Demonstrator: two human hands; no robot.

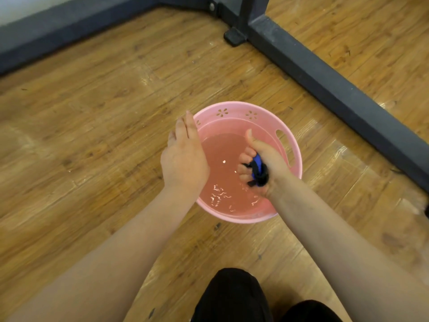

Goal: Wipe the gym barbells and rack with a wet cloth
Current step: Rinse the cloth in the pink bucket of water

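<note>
A person is crouching over a pink basin [234, 112] of water on a wooden floor [92, 112]. Their right hand [260, 163] is squeezing a wadded dark blue cloth [258, 169] in a tight fist above the water. Their left hand [183, 156] is hovering flat, fingers straight, holding nothing, over the near-left rim. Beyond, the black rack base [325, 73] is crossing the floor. An under-wrung cloth could drip, likely leaving the floor slippery.

We see a smooth pink plastic basin [285, 126] on a glossy, scuffed wood-plank floor [92, 112], a crumpled dark blue cloth [258, 169], and matt dark grey metal rack beams [325, 80].
</note>
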